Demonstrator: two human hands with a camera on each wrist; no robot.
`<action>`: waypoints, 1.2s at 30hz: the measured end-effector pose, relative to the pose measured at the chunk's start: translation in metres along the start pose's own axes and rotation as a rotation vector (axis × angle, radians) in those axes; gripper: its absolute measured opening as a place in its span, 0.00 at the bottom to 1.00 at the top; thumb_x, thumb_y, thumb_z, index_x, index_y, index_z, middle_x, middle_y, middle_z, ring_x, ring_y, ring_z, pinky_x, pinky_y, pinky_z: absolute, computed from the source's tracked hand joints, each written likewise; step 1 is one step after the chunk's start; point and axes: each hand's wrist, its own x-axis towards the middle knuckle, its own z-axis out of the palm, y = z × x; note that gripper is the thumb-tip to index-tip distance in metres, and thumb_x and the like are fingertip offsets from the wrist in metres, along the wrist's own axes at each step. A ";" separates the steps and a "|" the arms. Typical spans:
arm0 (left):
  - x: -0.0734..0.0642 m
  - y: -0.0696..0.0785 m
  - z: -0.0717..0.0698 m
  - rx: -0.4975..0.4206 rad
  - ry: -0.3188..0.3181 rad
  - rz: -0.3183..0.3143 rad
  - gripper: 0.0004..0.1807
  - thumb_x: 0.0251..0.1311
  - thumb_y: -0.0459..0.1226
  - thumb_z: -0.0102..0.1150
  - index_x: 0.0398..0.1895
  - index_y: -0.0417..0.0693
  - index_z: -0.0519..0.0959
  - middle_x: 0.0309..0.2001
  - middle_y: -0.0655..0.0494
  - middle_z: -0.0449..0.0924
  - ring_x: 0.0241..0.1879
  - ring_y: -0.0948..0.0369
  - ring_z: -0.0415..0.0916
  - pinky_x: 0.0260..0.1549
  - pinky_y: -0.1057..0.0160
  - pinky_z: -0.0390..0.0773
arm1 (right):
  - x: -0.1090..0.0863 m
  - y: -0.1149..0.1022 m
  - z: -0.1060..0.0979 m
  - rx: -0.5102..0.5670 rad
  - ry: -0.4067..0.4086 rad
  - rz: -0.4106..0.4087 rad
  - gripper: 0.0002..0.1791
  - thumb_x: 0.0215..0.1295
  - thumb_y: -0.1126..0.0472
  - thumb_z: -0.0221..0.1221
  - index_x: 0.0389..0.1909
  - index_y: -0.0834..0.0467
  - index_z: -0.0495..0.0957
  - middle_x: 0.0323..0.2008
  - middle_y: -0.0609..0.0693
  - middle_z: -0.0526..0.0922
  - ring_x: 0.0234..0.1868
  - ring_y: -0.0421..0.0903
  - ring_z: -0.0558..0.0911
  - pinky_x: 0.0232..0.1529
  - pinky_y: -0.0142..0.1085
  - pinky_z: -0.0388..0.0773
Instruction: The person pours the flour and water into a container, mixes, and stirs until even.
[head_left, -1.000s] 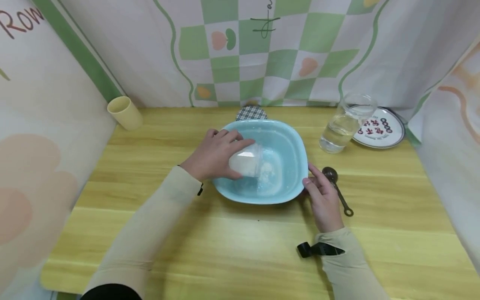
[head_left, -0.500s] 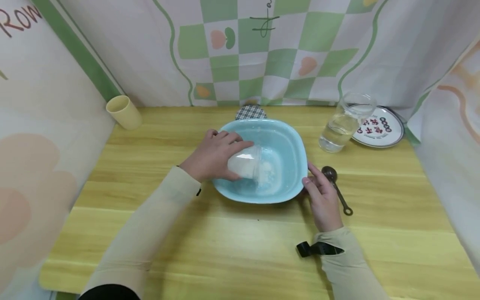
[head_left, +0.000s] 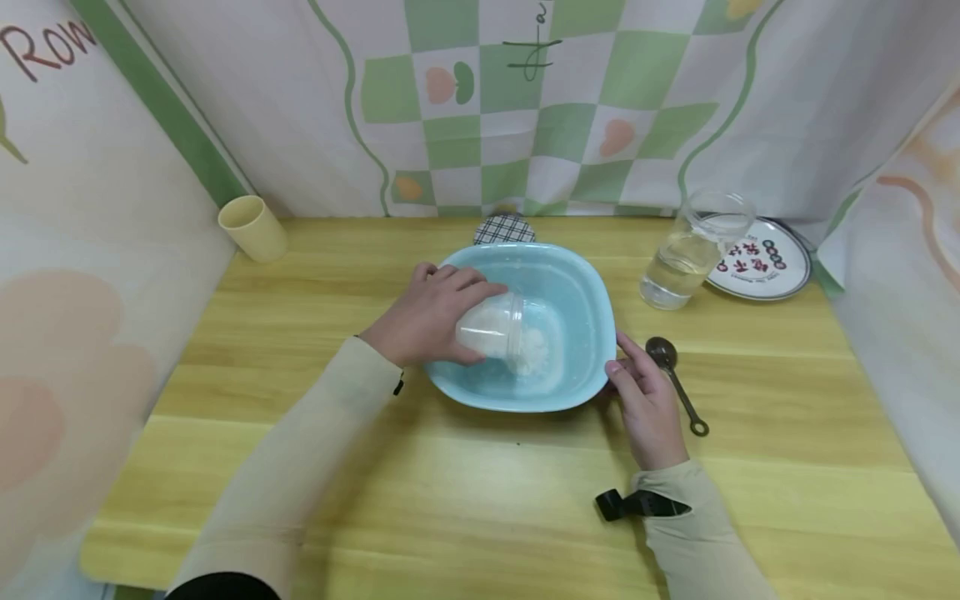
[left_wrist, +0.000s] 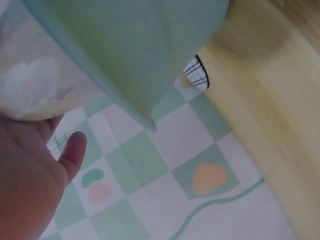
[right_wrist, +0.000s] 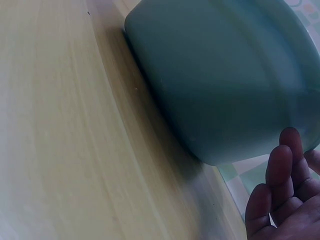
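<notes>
Gripping left hand (head_left: 431, 321): was curled round the tilted jar (head_left: 487, 327), centre of the frame, hiding its base.
Right hand (head_left: 648, 408): loosely straight fingers touched the blue basin (head_left: 592, 317).
White heap (head_left: 534, 352) inside: substance was unclear.
Checked thing (head_left: 504, 228): upper centre, was partly covered by the basin.

Back cloth (head_left: 510, 129): green-white checks, top center
Left wall (head_left: 90, 217): white, peach print
Table (head_left: 450, 508): pale wood grain, lower frame
</notes>
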 end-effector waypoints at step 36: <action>-0.082 -0.054 0.035 -1.031 0.675 -0.404 0.49 0.46 0.25 0.76 0.73 0.48 0.62 0.65 0.49 0.69 0.65 0.52 0.69 0.67 0.51 0.68 | -0.002 0.001 0.003 0.041 0.005 0.015 0.23 0.76 0.62 0.53 0.69 0.60 0.71 0.33 0.44 0.82 0.35 0.40 0.79 0.39 0.29 0.79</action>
